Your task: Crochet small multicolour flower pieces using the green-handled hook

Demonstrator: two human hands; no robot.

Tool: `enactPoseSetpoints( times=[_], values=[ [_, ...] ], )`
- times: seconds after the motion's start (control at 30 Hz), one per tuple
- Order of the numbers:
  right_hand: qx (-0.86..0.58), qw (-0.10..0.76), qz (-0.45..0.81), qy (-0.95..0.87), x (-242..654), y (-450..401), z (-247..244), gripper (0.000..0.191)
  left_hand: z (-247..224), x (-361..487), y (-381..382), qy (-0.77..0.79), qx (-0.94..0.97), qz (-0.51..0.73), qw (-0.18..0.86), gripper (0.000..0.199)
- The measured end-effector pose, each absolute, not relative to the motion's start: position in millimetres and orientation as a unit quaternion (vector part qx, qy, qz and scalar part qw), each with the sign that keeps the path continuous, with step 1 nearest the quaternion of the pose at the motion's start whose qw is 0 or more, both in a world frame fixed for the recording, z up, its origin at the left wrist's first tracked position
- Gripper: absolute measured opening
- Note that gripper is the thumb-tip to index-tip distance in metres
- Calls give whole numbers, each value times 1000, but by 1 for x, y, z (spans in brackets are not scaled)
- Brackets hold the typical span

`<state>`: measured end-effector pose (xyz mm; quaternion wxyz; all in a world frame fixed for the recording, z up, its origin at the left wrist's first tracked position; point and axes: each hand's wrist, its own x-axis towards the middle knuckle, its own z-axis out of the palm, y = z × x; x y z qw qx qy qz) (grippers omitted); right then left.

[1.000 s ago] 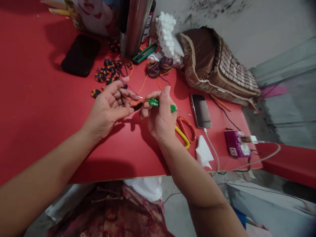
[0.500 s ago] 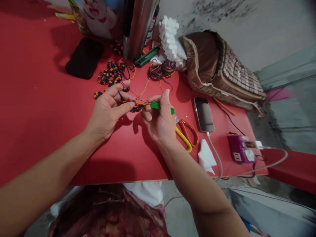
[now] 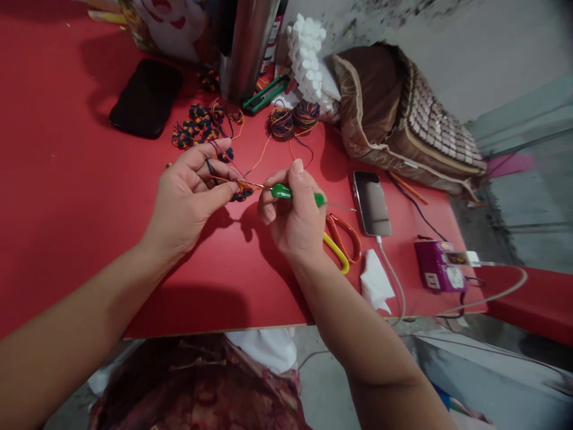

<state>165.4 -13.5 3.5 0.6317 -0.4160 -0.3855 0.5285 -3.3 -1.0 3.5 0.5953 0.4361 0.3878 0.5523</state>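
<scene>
Left hand [image 3: 183,194] has thumb and fingers pinching the little crocheted piece [image 3: 242,192]; right hand [image 3: 295,209] grips the green-handled crochet hook [image 3: 281,191], tip at the stitches. Slack yarn [image 3: 213,177] could slip off the hook and drop a loop.

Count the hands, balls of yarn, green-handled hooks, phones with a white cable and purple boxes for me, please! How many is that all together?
Hands: 2, the left hand and the right hand
Balls of yarn: 2
Green-handled hook: 1
Phone with a white cable: 1
Purple box: 1
Total: 7
</scene>
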Motion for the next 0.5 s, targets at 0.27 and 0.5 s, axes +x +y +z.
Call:
enactPoseSetpoints(
  times=[0.27, 0.5],
  values=[
    [-419, 646, 466, -434, 169, -17, 1, 52, 12, -5, -5, 409, 458, 539, 576, 47],
    [-423, 644, 413, -485, 172, -17, -6, 56, 15, -4, -5, 417, 453, 539, 574, 55]
  ],
)
